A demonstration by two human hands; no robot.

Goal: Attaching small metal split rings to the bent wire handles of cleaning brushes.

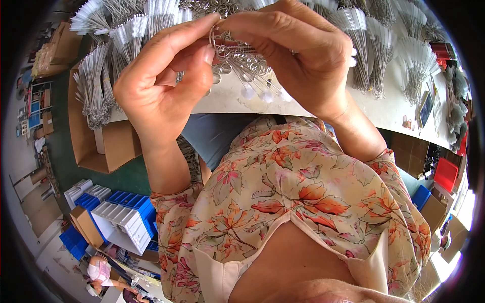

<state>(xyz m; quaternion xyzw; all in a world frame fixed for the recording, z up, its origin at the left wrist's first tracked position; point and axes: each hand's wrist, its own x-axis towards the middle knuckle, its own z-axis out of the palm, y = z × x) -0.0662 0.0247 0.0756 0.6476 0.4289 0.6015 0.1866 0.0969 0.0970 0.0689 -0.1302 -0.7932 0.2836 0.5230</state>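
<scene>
My left hand (164, 76) and my right hand (298, 55) meet above the edge of a white table (227, 98). Between their fingertips they pinch a small bunch of thin wire brushes (245, 63) with metal ring loops at one end and white tips pointing down toward me. The left thumb and forefinger press the ring end from the left. My right fingers curl over the rings from above. Part of the bunch is hidden behind my right fingers.
Piles of white bristle wire brushes (126, 30) cover the table, with more bundles (414, 60) at the right. An open cardboard box (108, 146) stands at the table's left. Blue and white plastic crates (124, 214) sit on the floor. Another person (98, 272) is at the lower left.
</scene>
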